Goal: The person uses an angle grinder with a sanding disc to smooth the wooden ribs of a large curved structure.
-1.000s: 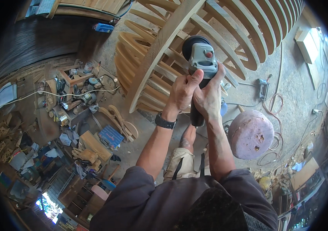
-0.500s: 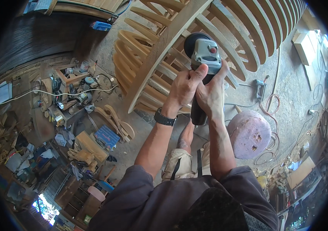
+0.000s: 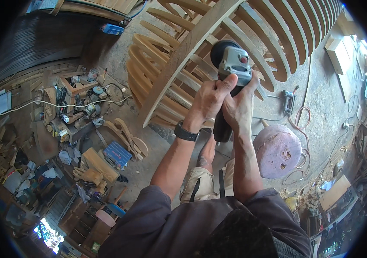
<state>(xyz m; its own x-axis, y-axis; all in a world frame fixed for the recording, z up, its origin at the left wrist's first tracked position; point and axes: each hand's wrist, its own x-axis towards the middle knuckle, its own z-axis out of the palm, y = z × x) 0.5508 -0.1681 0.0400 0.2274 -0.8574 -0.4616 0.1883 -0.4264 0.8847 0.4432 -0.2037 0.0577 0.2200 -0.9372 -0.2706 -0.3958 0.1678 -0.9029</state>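
Both hands are closed around an angle grinder [image 3: 234, 65] with a grey head, a red button and a dark body. My left hand [image 3: 210, 96] wraps it from the left, thumb along the top; my right hand [image 3: 240, 105] grips it from the right. At the grinder's far end its round black disc [image 3: 220, 50] lies over or against the ribs of a large wooden slatted frame [image 3: 183, 58]. Whether the disc touches the wood I cannot tell. Curved ribs [image 3: 274, 38] run off to the upper right from a long straight rail.
A round pinkish stool [image 3: 277, 151] stands close to my right leg. Beyond it a nail gun [image 3: 289, 101] and a red hose [image 3: 302, 118] lie on the concrete floor. On the left are cans, tools, wood scraps, a blue box [image 3: 118, 154] and a white cable [image 3: 58, 103].
The grinder and both hands have shifted slightly right and a little nearer to me. My grip on it is the same.
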